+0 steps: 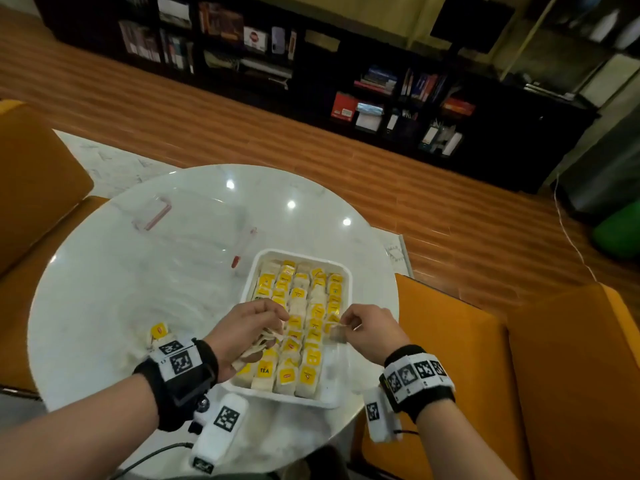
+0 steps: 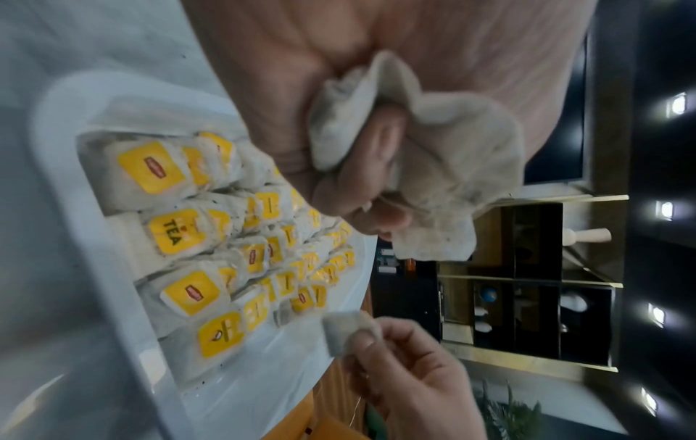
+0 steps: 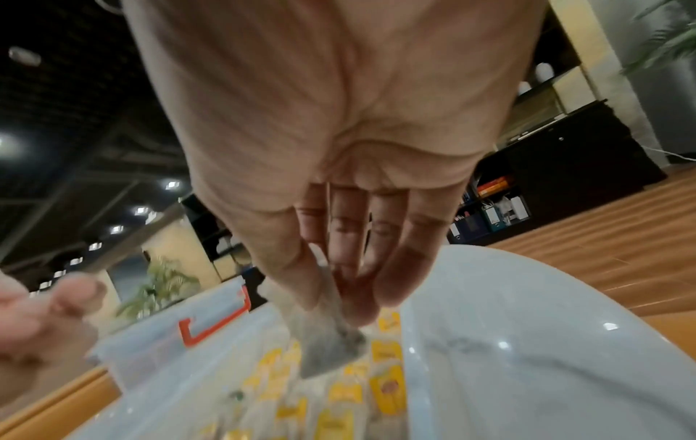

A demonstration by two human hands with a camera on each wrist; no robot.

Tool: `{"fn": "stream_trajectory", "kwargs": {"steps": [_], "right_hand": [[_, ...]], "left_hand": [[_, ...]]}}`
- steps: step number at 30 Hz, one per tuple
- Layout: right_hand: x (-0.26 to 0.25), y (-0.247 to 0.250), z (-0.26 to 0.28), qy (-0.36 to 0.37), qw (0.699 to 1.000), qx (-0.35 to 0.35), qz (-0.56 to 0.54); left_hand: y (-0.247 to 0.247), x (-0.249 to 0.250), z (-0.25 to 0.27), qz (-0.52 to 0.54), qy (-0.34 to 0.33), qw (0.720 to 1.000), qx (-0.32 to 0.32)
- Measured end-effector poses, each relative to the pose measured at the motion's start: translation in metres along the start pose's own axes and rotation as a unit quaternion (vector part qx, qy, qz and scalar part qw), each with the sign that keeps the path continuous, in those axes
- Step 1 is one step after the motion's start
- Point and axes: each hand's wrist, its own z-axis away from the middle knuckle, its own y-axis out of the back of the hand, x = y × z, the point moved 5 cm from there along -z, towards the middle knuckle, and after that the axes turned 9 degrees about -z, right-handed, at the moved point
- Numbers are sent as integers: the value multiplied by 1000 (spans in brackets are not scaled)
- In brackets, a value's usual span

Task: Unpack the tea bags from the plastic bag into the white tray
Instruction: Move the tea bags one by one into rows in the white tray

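The white tray (image 1: 249, 282) sits on the round marble table, packed with rows of tea bags (image 1: 298, 299) bearing yellow tags. My left hand (image 1: 252, 327) hovers over the tray's near left part and grips a bunch of tea bags (image 2: 433, 143). My right hand (image 1: 367, 327) is above the tray's right edge and pinches a single tea bag (image 3: 324, 345) by its top. The clear plastic bag (image 1: 194, 226) with a red zip strip lies flat on the table beyond the tray. A loose tea bag (image 1: 159, 332) rests on the table left of my left wrist.
Orange chairs (image 1: 485, 375) stand at the left and right of the table (image 1: 104, 289). Beyond lies a wooden floor (image 1: 346, 150) with dark bookshelves (image 1: 381, 81) along the wall. A cable hangs from my left wrist camera (image 1: 218, 431) near the table's front edge.
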Motion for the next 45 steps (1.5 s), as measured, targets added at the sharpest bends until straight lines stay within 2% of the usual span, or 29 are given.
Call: {"fn": "stream_trajectory", "kwargs": {"steps": [4,8,12,16,20,26,29,32,36,38,40,43,45], "right_hand": [[15,-26,-15,-13,996,-55,68],[26,-35,-37,-37,991,-19,126],[32,-40,-51,-73,987,-20,143],[30,-43,-57,-77,986,-21,148],[27,-43,-55,-66,979,-32,188],[7,-47,-37,43,960,-30,276],[6,-58,-32,33,933,-64,353],[8,-61,-30,15,925,-79,371],[-2,-51,-20,22,954,-57,294],[-16,-42,-10,59,979,-22,196],[-37,-34,5,121,991,16,58],[-70,-30,27,200,974,39,-102],[-86,-33,36,248,958,33,-138]], "left_hand": [[14,-5,1,4,17,999,28],[21,-8,1,-3,26,998,54],[28,-9,4,1,31,997,70],[37,-10,5,-2,34,995,91],[40,-12,4,10,33,994,102],[40,-16,3,13,25,993,111],[35,-15,3,14,20,993,113],[30,-13,5,11,18,994,110],[28,-7,7,13,13,995,99],[28,-4,8,22,8,995,98],[26,0,8,29,2,996,87],[21,4,7,18,5,999,51],[18,7,8,19,13,999,26]]}}
